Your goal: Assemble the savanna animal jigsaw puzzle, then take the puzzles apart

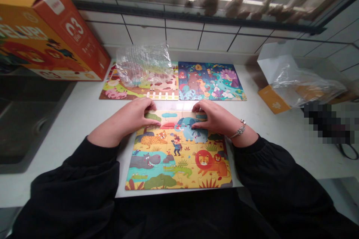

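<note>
A jigsaw puzzle [179, 157] with safari animals lies on the counter in front of me, its pieces fitted together. At its far left edge my left hand [141, 114] has the thumb on top and the other fingers curled over the edge. My right hand [210, 117] grips the far right part alike, its thumb on the elephant picture. Beyond my hands lie a farm puzzle [134, 91] and, to its right, a blue forest puzzle [210, 82]. A crumpled clear plastic bag [146, 63] covers part of the farm puzzle.
An orange puzzle box [70, 33] stands at the back left, beside a dark sink [25, 127]. At the right an opened box [276, 99] bears clear plastic wrap [308, 82]. A tiled wall [185, 35] and a barred window bound the white counter [260, 145].
</note>
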### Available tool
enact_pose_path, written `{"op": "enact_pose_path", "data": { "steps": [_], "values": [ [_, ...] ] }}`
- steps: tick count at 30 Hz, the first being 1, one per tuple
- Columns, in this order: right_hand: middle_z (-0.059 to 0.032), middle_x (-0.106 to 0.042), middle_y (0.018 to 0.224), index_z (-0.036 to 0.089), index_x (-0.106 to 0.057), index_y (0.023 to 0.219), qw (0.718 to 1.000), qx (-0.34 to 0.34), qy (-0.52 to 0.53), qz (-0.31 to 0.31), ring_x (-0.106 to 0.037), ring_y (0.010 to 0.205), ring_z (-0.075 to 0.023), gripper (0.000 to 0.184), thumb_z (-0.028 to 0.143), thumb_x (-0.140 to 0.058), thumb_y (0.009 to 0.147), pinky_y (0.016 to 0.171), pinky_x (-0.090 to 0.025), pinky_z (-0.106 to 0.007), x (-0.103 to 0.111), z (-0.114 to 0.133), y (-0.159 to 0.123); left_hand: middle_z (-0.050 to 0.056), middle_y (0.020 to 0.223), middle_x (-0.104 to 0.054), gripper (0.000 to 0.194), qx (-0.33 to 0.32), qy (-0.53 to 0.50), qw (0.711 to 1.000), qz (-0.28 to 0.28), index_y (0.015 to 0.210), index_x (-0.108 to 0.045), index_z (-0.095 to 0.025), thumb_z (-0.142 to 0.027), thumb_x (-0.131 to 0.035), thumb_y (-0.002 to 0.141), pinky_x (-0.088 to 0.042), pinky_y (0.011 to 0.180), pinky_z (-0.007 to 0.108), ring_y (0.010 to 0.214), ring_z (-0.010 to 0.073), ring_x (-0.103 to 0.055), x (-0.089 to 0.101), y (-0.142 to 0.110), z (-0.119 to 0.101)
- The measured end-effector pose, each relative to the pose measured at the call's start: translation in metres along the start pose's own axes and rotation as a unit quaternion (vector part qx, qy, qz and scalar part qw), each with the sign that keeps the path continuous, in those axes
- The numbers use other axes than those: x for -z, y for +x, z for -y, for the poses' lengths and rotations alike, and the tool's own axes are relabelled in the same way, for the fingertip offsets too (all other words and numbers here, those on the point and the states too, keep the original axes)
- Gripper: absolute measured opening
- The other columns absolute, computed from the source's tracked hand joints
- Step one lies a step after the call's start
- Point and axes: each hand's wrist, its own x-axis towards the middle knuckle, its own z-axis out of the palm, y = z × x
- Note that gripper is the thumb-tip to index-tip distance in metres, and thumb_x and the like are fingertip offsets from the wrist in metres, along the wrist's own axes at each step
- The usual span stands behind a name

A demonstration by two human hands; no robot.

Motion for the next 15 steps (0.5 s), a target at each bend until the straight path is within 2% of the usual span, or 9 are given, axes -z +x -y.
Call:
{"op": "enact_pose_path", "data": {
  "steps": [5,11,15],
  "values": [
    [-0.0069,-0.072,0.115,0.024,-0.068,0.118,1.000,0.004,0.014,-0.002,-0.068,0.103,-0.0259,0.049,0.039,-0.100,0.085,0.090,-0.056,-0.041,0.0001,0.0008,-0.0004,0.003,0.098,-0.070,0.047,0.003,-0.004,1.000,0.005,0.102,-0.066,-0.024,-0.050,-0.095,0.075,-0.045,0.075,0.036,0.088,0.0250,-0.064,0.0002,-0.0005,-0.0029],
    [-0.0100,-0.070,0.124,0.024,-0.069,0.133,1.000,0.021,0.020,-0.003,-0.071,0.106,-0.0270,0.055,0.039,-0.097,0.088,0.095,-0.060,-0.044,-0.0030,-0.0032,-0.0009,0.006,0.109,-0.074,0.053,-0.020,-0.009,1.000,0.008,0.120,-0.074,-0.025,-0.048,-0.095,0.077,-0.050,0.080,0.036,0.094,0.0261,-0.067,0.0008,-0.0002,-0.0036],
    [-0.0113,-0.069,0.127,0.024,-0.071,0.131,1.000,0.022,0.009,0.005,-0.071,0.108,-0.0282,0.051,0.041,-0.096,0.089,0.096,-0.061,-0.045,-0.0030,-0.0044,-0.0006,0.005,0.108,-0.074,0.046,-0.029,-0.010,0.999,0.012,0.115,-0.077,-0.025,-0.047,-0.094,0.078,-0.050,0.080,0.035,0.094,0.0253,-0.067,0.0004,-0.0001,-0.0023]
  ]
}}
